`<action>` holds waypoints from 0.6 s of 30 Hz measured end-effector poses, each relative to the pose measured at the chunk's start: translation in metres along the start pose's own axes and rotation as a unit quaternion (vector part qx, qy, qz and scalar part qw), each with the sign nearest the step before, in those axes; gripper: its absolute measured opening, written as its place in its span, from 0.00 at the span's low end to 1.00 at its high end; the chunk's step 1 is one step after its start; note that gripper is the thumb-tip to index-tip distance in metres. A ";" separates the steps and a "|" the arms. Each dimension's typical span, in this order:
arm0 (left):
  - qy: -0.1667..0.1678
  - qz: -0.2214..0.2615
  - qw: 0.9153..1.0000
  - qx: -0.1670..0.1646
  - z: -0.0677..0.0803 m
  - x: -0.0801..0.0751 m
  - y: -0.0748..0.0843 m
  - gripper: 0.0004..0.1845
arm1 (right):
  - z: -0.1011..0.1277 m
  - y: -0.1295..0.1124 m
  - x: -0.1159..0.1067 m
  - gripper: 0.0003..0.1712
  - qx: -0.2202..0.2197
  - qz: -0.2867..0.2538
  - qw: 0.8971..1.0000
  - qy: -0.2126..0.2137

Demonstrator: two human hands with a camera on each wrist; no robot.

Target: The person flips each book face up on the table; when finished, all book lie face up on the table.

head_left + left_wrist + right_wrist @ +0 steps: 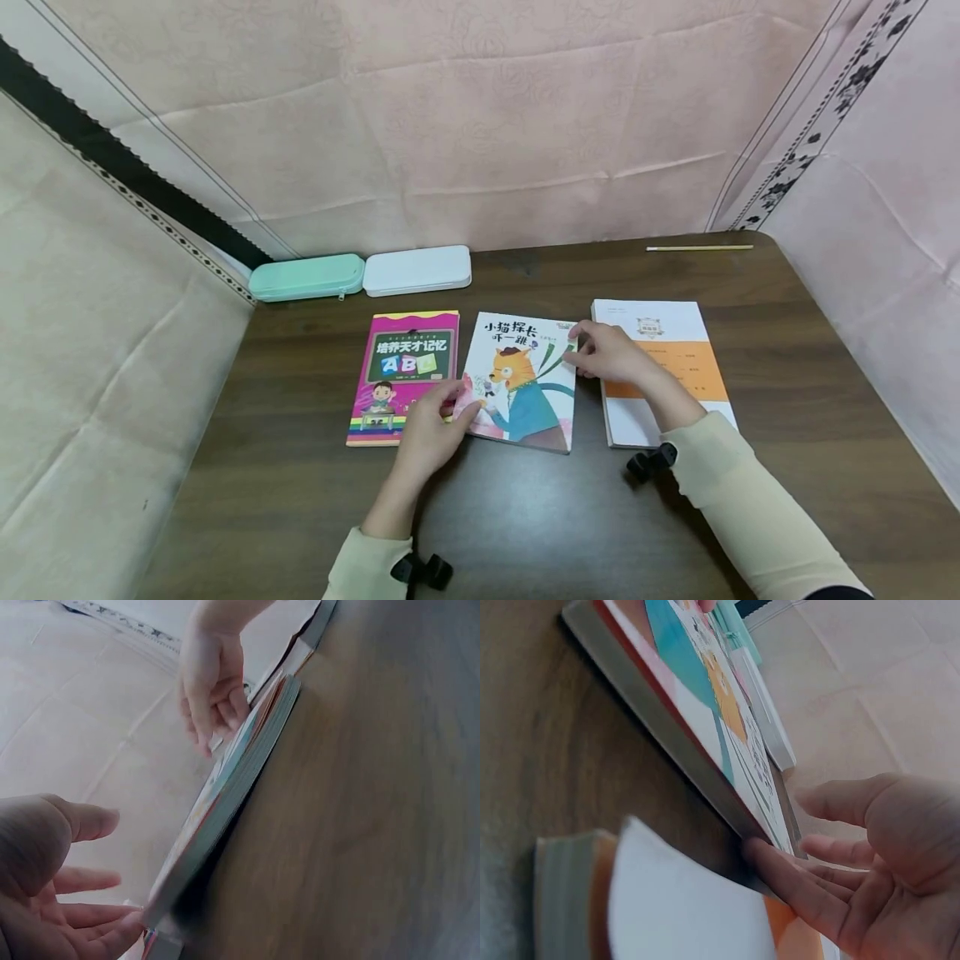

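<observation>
Three books lie in a row on a dark wooden table (525,517). The middle one is a cat picture book (525,367), (225,795), (697,697). My left hand (457,400), (75,900) touches its lower left edge with straight fingers, thumb spread apart. My right hand (581,346), (855,877) touches its upper right corner, fingertips against the edge. A pink book (401,367) lies to the left of the picture book and partly under my left hand. An orange and white book (675,333), (667,915) lies on the right beneath my right wrist.
A mint green pencil case (306,277) and a white case (417,270) sit at the table's back edge. A pencil (699,247) lies at the back right. Pink cloth walls (480,125) close in the table at the back and both sides.
</observation>
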State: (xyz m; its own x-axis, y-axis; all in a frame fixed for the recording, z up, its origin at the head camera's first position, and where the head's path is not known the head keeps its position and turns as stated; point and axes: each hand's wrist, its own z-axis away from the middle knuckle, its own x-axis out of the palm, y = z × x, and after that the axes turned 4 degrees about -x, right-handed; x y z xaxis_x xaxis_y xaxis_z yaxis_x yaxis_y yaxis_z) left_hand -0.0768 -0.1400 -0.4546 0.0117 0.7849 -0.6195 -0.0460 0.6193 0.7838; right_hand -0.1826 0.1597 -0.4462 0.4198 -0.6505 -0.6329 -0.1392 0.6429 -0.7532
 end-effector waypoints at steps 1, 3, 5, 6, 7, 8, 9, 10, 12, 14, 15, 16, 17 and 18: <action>-0.012 0.006 1.000 -0.003 0.001 0.002 0.002 0.28 | 0.000 0.000 0.000 0.22 -0.002 0.001 1.000 0.005; -0.032 0.018 0.999 -0.017 0.004 0.006 0.005 0.32 | 0.000 0.000 0.000 0.24 -0.002 -0.002 1.000 0.008; -0.046 0.026 0.998 -0.027 0.007 0.010 0.008 0.35 | 0.000 0.001 0.000 0.25 0.004 -0.008 1.000 0.007; -0.051 0.029 0.998 -0.032 0.008 0.012 0.010 0.36 | 0.000 0.001 0.001 0.26 0.008 -0.010 1.000 0.007; -0.054 0.030 0.997 -0.036 0.009 0.014 0.011 0.37 | 0.000 0.001 0.002 0.27 0.012 -0.010 1.000 0.006; -0.053 0.026 0.998 -0.036 0.010 0.016 0.011 0.38 | -0.001 0.001 0.003 0.28 0.017 -0.009 1.000 0.006; -0.053 0.024 0.998 -0.032 0.011 0.017 0.011 0.38 | -0.001 0.002 0.003 0.29 0.019 -0.007 1.000 0.005; -0.051 0.023 0.998 -0.028 0.011 0.018 0.011 0.38 | -0.001 0.002 0.004 0.30 0.019 -0.003 1.000 0.005; -0.050 0.025 0.998 -0.026 0.012 0.019 0.011 0.38 | -0.002 0.002 0.004 0.32 0.016 0.007 1.000 0.007; -0.050 0.029 0.998 -0.022 0.012 0.020 0.010 0.38 | -0.003 0.002 0.004 0.33 0.010 0.014 1.000 0.011; -0.051 0.034 0.998 -0.020 0.012 0.020 0.010 0.39 | -0.004 0.002 0.004 0.33 0.005 0.016 1.000 0.014; -0.052 0.039 0.998 -0.019 0.012 0.021 0.010 0.39 | -0.004 0.003 0.003 0.33 0.002 0.019 1.000 0.019; -0.054 0.043 0.997 -0.016 0.011 0.021 0.009 0.39 | -0.004 0.003 0.003 0.32 -0.002 0.023 0.999 0.024; -0.057 0.047 0.997 -0.011 0.010 0.021 0.009 0.40 | -0.005 0.003 0.003 0.32 -0.004 0.025 0.999 0.030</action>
State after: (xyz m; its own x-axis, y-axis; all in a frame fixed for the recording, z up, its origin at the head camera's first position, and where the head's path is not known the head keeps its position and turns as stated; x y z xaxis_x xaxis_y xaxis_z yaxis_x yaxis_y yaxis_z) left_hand -0.0669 -0.1180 -0.4605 0.1192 0.8376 -0.5331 -0.0745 0.5429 0.8365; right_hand -0.1862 0.1577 -0.4513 0.3570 -0.6407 -0.6798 -0.1663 0.6725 -0.7212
